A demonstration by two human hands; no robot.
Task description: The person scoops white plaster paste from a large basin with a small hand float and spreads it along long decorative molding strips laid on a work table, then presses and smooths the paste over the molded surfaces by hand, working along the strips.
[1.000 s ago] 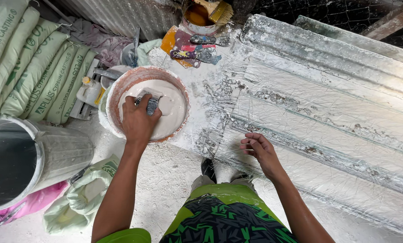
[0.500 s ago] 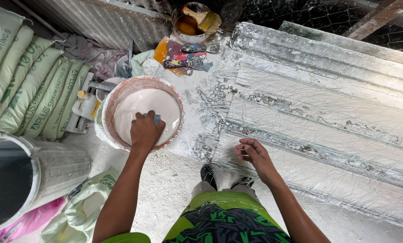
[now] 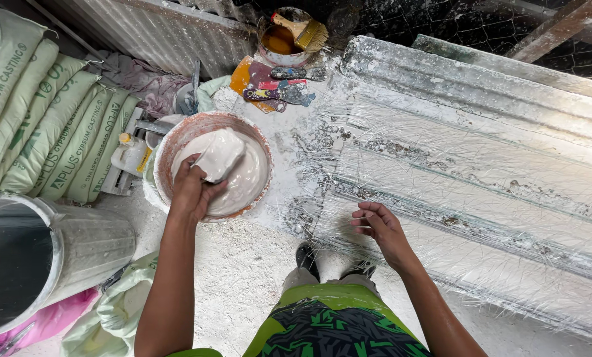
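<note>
L hand [image 3: 193,192] is down in the round bowl [image 3: 167,142] of wet white plaster [image 3: 246,182], fingers closed round a scoop tool that carries a thick lump of plaster [image 3: 218,155]; the tool itself is mostly buried, so its shape can't be told beyond a flat loaded face pointing up and away from the wrist. R hand [image 3: 382,228] rests w/ fingers loosely curled, holding nothing, fingertips touching the near left corner of the long white mould [image 3: 481,198], which is strewn w/ glass-like fibres. Key relation: the mould lies to the right of the bowl, just beside it, its long axis running from the near left out to the far right across the view (ridges and grooves follow that same line). So the loaded L hand is the far one from the mould, w/ the bowl rim and a strip of dusty floor between; the R hand is already on it. Around the bowl: stacked pale green sacks [image 3: 51,125] to the left, a metal bin [image 3: 38,254] near left, a tin w/ a brush [image 3: 296,33] beyond, scrapers [image 3: 282,89] by it.
</note>
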